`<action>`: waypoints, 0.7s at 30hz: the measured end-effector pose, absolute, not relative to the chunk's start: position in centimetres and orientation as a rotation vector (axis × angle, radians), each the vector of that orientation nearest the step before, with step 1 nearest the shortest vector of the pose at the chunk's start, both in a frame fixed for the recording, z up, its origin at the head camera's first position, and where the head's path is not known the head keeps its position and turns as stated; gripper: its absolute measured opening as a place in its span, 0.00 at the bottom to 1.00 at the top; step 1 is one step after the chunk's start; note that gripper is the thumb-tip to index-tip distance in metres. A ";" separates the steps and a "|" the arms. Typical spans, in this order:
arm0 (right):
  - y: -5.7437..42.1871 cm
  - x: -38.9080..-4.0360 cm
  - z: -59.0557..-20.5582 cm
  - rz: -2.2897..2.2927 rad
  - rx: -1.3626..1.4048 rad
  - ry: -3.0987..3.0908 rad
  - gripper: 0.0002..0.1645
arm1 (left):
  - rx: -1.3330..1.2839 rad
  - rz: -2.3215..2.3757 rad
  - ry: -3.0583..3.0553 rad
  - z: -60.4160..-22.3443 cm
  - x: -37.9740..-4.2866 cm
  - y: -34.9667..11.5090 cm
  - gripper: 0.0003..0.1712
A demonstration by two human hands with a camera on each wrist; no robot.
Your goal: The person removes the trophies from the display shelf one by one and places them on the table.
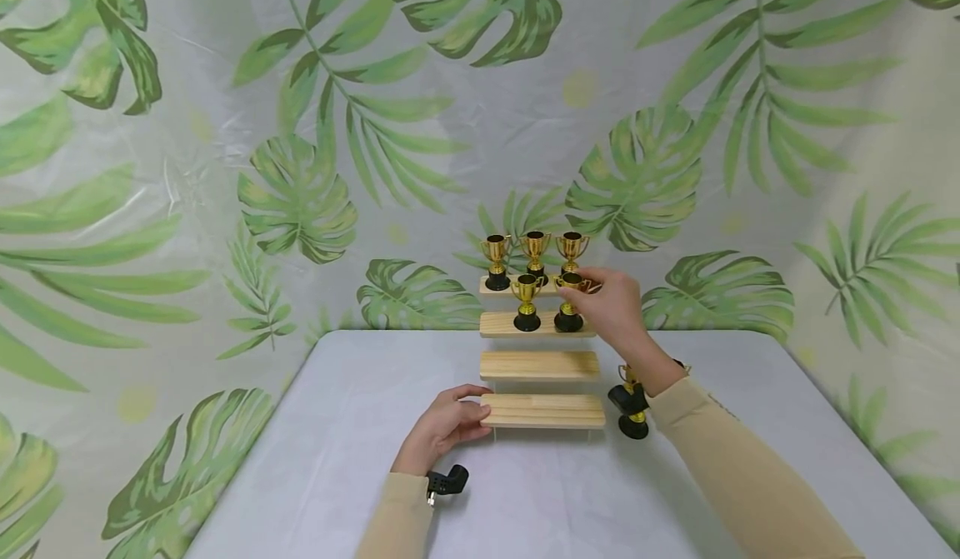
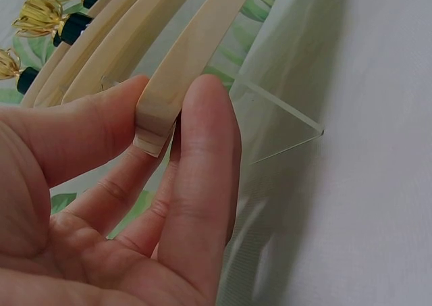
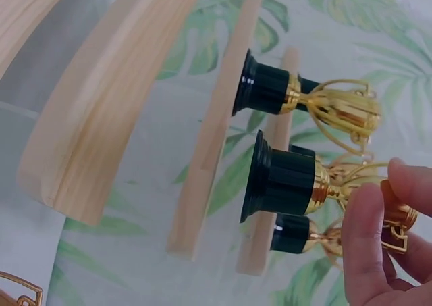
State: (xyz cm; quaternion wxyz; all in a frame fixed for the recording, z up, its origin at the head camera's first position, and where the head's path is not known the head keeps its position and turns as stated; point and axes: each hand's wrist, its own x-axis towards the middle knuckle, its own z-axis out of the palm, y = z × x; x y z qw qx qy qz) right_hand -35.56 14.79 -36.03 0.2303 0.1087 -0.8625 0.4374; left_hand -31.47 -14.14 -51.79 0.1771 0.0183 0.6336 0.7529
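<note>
My right hand [image 1: 613, 307] pinches a small gold trophy cup [image 3: 287, 181] by its cup, between thumb and fingers. Its black base [image 1: 568, 322] hovers at the right end of the second-highest step [image 3: 202, 164] of a tiered wooden display stand, with a small gap showing in the right wrist view. Left of it, another trophy [image 1: 527, 319] stands on the same step. Three more, including a left one [image 1: 497, 251], line the top step [image 1: 491, 285]. With thumb and fingers, my left hand [image 1: 444, 424] grips the left end of the stand's lowest step [image 2: 182, 63].
Trophies [image 1: 633, 427] stand on the white table [image 1: 360, 376] right of the stand, partly hidden behind my right wrist. The third step [image 1: 538, 365] is bare wood. Clear supports [image 2: 283, 107] hold the stand up. A leaf-patterned cloth [image 1: 517, 126] hangs behind the table.
</note>
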 end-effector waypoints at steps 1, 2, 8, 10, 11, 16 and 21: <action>14.8 -35.5 -36.0 1.201 0.302 -2.370 0.30 | 0.047 2.133 1.789 -51.8 -31.5 -14.2 0.25; 14.8 -35.4 -36.0 1.199 0.308 -2.369 0.30 | 0.047 2.133 1.790 -51.8 -31.4 -14.2 0.26; 14.8 -34.8 -35.6 1.177 0.318 -2.365 0.30 | 0.041 2.133 1.784 -51.8 -31.5 -14.2 0.27; 14.8 -34.6 -35.5 1.171 0.312 -2.370 0.31 | 0.037 2.133 1.782 -51.8 -31.5 -14.2 0.27; 14.8 -34.4 -35.4 1.172 0.310 -2.373 0.32 | 0.035 2.133 1.779 -51.8 -31.5 -14.2 0.27; 14.9 -33.8 -35.2 1.173 0.321 -2.373 0.32 | 0.049 2.126 1.786 -51.8 -31.5 -14.2 0.28; 15.0 -33.1 -35.0 1.172 0.341 -2.355 0.30 | 0.055 2.126 1.779 -51.8 -31.4 -14.1 0.28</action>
